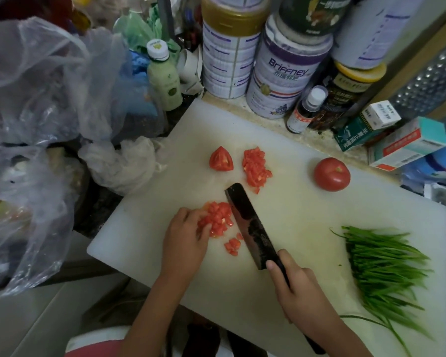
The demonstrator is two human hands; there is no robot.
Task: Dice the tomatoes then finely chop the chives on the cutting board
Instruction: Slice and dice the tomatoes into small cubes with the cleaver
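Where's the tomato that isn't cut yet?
In the head view, the whole tomato sits far right on the cutting board, beyond the chives, right of a diced pile.

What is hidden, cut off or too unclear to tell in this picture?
Head view:
- Knife handle: mostly covered by the right hand gripping it.
- Cut tomato: left part under the fingers of the left hand holding it.
- Chives: some ends run off the bottom edge.
- Boxes: print too small to read.
- Bags: contents blurred by the plastic.
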